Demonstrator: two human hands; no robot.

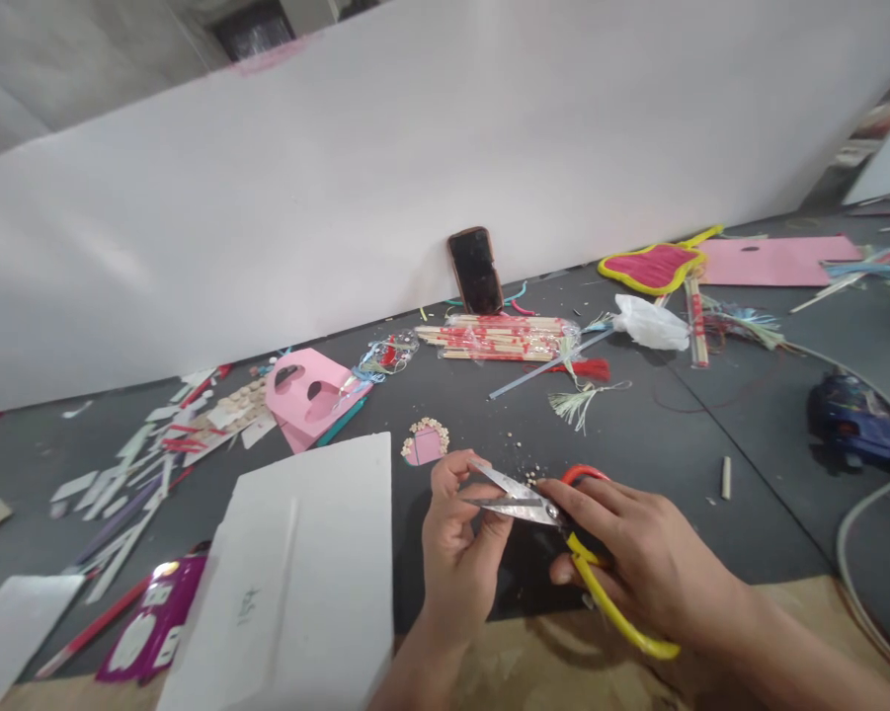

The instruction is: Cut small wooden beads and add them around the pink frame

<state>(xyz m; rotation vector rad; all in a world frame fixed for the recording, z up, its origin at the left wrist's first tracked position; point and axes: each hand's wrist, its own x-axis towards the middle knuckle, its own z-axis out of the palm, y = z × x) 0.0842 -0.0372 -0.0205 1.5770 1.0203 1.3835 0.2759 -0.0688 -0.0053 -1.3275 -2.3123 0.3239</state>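
My right hand grips a pair of scissors with one red and one yellow handle, and the blades stand apart, pointing left. Around the blade tips, my left hand has its thumb and fingers curled together; whatever small thing they pinch is too hidden to name. Tiny pale bits lie on the dark table just beyond the scissors. Beyond my left hand rests a small pink piece with pale little chunks along its curved edge.
A white foam board lies left of my hands, near a purple packet and scattered strips. Farther back are a pink cut-out, wrapped sticks and a propped phone. A blue glue gun with its cable sits at right.
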